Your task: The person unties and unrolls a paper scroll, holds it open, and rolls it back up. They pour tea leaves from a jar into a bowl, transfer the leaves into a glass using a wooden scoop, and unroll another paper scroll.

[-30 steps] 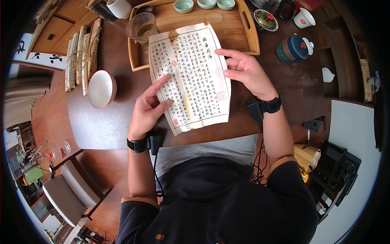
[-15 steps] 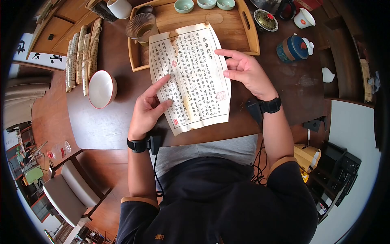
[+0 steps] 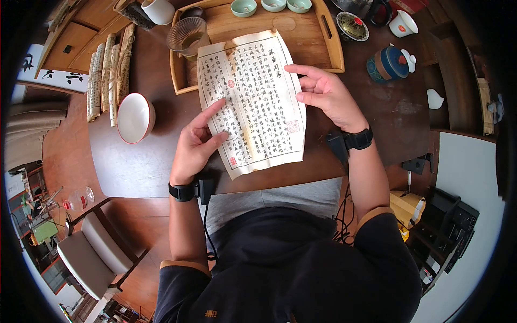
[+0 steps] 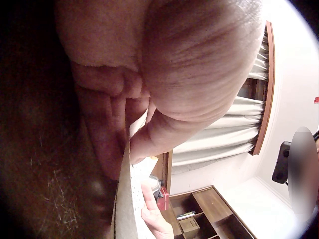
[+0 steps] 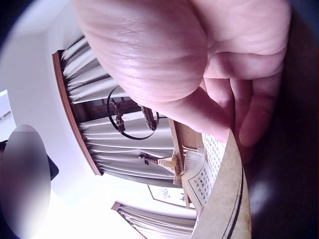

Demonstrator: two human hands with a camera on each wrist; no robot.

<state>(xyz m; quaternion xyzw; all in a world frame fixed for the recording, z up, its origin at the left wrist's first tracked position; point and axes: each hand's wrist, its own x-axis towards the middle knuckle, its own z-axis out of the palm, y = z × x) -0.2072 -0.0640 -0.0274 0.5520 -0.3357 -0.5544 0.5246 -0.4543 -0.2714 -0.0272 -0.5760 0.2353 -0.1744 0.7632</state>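
Observation:
An aged paper sheet (image 3: 253, 107) covered in handwritten characters, with red seals and a browned top edge, is held up over the table's near part. My left hand (image 3: 196, 145) pinches its left edge, thumb and index finger on the written face. At the right edge my right hand (image 3: 331, 99) pinches the sheet, its index finger reaching higher along the border. In the left wrist view, the paper (image 4: 125, 199) runs between the thumb and fingers of my left hand (image 4: 149, 74). The right wrist view has the paper edge (image 5: 227, 189) between thumb and fingers of my right hand (image 5: 199, 64).
Behind the sheet stands a wooden tray (image 3: 336, 51) with green cups (image 3: 273, 4); a ribbed glass (image 3: 188, 40) is at its left corner. Further left are a white bowl (image 3: 135, 118) and rolled scrolls (image 3: 110, 75). A blue pot (image 3: 388, 64) and a lidded bowl (image 3: 353, 27) stand right.

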